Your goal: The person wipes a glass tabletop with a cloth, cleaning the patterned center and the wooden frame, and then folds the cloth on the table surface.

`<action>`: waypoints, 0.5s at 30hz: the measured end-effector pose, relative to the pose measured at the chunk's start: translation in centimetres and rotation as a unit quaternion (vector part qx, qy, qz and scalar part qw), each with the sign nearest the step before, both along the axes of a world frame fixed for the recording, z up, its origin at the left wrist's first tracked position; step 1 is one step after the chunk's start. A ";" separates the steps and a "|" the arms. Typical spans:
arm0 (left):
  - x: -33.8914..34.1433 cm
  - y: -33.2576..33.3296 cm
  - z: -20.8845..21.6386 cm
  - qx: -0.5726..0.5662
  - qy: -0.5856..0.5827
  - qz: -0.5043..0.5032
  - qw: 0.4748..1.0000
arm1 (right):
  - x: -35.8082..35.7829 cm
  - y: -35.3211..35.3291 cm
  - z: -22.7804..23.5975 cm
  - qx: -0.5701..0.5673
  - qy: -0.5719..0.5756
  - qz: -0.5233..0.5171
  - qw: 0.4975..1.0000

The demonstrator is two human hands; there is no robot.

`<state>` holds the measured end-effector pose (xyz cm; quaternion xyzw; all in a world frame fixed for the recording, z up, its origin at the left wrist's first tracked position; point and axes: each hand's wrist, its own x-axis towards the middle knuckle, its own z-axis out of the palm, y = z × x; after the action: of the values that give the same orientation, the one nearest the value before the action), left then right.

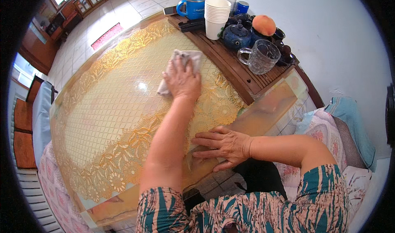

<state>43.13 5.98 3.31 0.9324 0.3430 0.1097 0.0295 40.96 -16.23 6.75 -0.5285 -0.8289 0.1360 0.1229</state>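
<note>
Where the gold-patterned tabletop [119,85] spreads below both arms, the L. hand [183,78] lies palm down on a pale crumpled cloth [193,59], fingers spread & pressing from above, not clenched round it. Cloth pos.: far half of tabletop, toward rt., nr. but apart from the slatted brown tray [247,85]. R. hand [226,146] rests palm down at the near edge, fingers spread & pointing left; grip released, nothing held.

On tray, approx. far to near: blue mug [195,6] w/ lid, stack of white cups [217,19], dark-blue teapot [236,36], round orange-pink fruit [263,25], & clear glass mug [263,57], handle to left. Small dark vessels [279,34] alongside are partly hidden; exact no. can't be told.

Beyond table: pale tiled floor [135,8] w/ small red mat [107,35]. At far rt.: blue-green towel [356,134], beside pink floral fabric [327,130]. Sleeves [162,208]: teal, pink & black pattern.
</note>
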 end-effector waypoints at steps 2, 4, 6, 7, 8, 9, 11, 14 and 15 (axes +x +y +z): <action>0.4 -2.3 0.6 -0.022 -0.023 -0.046 0.998 | 0.1 -0.3 -0.2 0.009 0.008 -0.003 1.000; -0.3 -3.0 0.5 -0.026 -0.040 -0.092 0.995 | 0.1 -0.4 -0.1 0.008 0.012 -0.006 1.000; -1.6 -3.4 0.3 -0.003 -0.050 -0.150 0.987 | 0.1 -0.4 -0.1 0.011 0.015 -0.007 1.000; -2.6 -3.6 0.1 -0.003 -0.051 -0.179 0.983 | 0.2 -0.5 -0.2 0.012 0.016 -0.006 1.000; -3.9 -3.8 0.4 -0.001 -0.051 -0.209 0.977 | 0.3 -0.6 -0.2 0.015 0.016 -0.005 1.000; -5.4 -4.1 0.6 -0.001 -0.051 -0.237 0.970 | 0.4 -0.7 -0.2 0.016 0.001 -0.005 1.000; -9.2 -4.0 1.7 -0.009 -0.063 -0.258 0.964 | 0.4 -0.6 -0.1 0.022 -0.025 0.002 0.999; -16.2 -3.0 2.3 -0.006 -0.049 -0.238 0.970 | 0.7 -0.4 -0.9 0.034 -0.027 0.002 0.999; -19.1 -2.4 2.3 0.001 -0.042 -0.217 0.975 | 0.7 -0.4 -0.8 0.040 -0.031 -0.002 0.999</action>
<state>24.02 3.57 5.59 0.9793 0.1306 0.1400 0.0660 41.67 -16.59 5.92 -0.5286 -0.8362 0.0859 0.1183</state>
